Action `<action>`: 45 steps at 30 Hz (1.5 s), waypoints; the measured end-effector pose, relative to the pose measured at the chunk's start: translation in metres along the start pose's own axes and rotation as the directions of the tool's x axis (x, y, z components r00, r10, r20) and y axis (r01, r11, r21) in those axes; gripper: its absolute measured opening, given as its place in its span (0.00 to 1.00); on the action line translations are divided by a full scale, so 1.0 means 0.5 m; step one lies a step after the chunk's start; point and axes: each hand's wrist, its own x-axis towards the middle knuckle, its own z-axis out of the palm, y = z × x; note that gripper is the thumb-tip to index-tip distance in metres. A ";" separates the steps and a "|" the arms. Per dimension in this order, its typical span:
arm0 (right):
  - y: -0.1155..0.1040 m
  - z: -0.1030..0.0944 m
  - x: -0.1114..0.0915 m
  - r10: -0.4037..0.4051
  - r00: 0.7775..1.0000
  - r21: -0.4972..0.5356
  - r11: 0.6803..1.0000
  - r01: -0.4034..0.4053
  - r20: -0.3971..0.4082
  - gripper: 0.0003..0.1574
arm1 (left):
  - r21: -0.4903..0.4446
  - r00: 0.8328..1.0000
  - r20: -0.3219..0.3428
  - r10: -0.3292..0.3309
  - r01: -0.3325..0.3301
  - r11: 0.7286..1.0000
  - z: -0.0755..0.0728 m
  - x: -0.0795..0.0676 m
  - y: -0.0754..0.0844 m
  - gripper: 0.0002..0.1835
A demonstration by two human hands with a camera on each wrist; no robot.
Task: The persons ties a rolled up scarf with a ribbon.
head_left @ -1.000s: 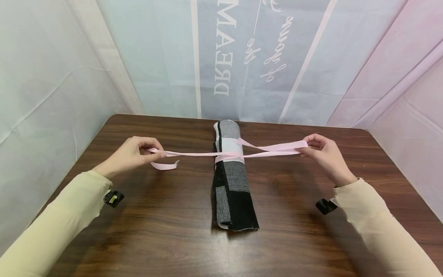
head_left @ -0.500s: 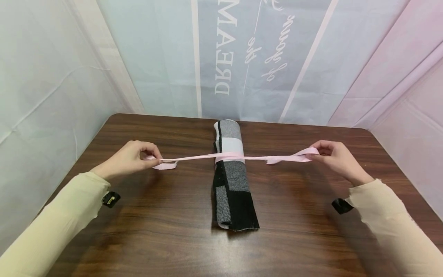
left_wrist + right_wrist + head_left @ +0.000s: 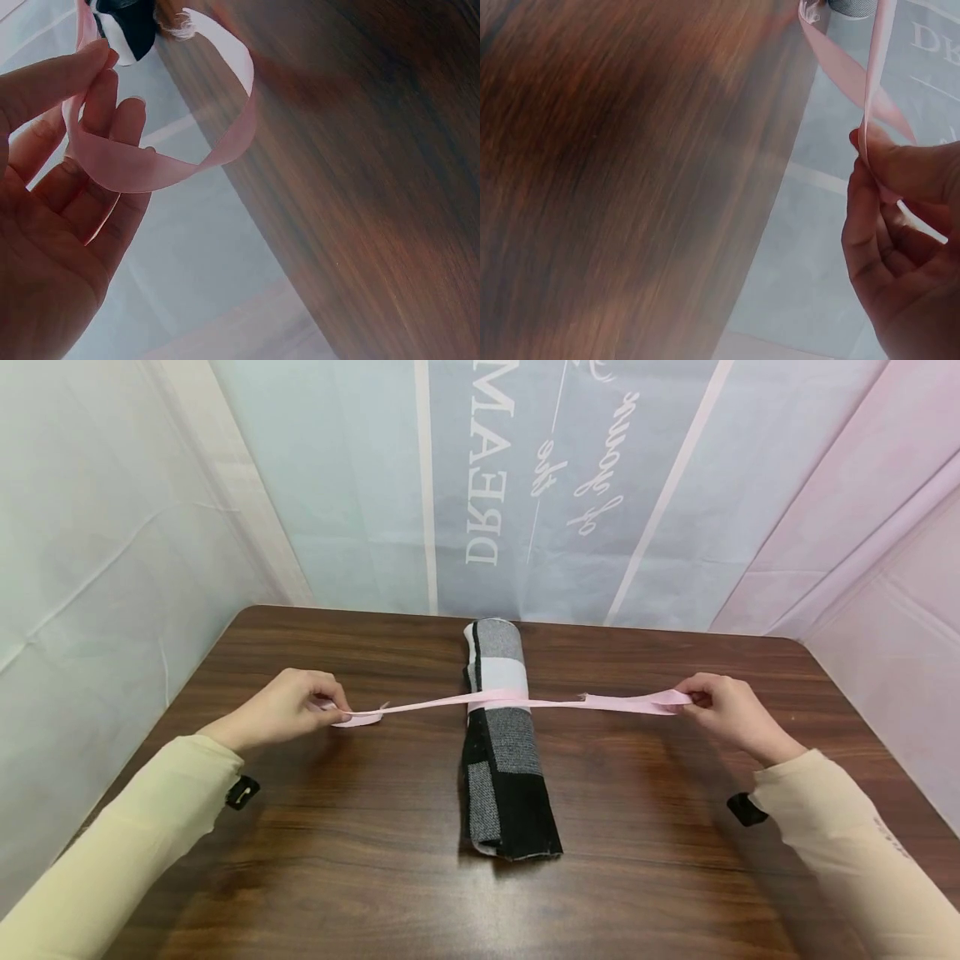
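Observation:
A rolled checked cloth [image 3: 513, 743] in black, grey and white lies lengthwise on the table. Across its white band runs a pink ribbon [image 3: 558, 702], drawn out to both sides. My left hand [image 3: 288, 710] pinches the ribbon between thumb and forefinger; in the left wrist view its loose end [image 3: 232, 56] curls round in a loop with a frayed tip. On the other side my right hand [image 3: 731, 714] pinches the ribbon too, thumb against forefinger. The right wrist view shows that ribbon [image 3: 844, 71] folded back, its spare end hanging beside the stretched length.
The brown wood-grain table [image 3: 337, 860] has rounded far corners. Behind it hangs a pale blue-grey backdrop [image 3: 360, 485] with mirrored lettering, and light cloth walls stand at both sides. A small black device sits at each wrist.
My right hand has moved outward to the right and slightly nearer, pulling the ribbon straighter and closer to the roll. My left hand has sunk slightly. The roll stays put.

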 end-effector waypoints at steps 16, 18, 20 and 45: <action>-0.007 0.006 0.004 0.104 0.993 -0.087 0.991 -0.099 0.052 0.03 | 0.247 0.998 -0.043 0.038 -0.027 0.969 0.012 0.000 0.004 0.11; -0.009 0.006 0.005 0.135 0.988 -0.094 0.987 -0.128 0.070 0.04 | 0.280 0.999 -0.039 0.035 -0.022 0.960 0.013 0.000 0.005 0.11; -0.011 0.004 0.006 0.168 0.982 -0.102 0.982 -0.159 0.089 0.05 | 0.307 1.000 -0.025 0.014 -0.006 0.952 0.013 0.001 0.006 0.11; -0.029 0.027 0.025 0.210 0.978 -0.029 0.977 -0.210 0.003 0.05 | 0.319 0.993 0.010 -0.116 0.107 0.942 0.032 0.023 0.011 0.09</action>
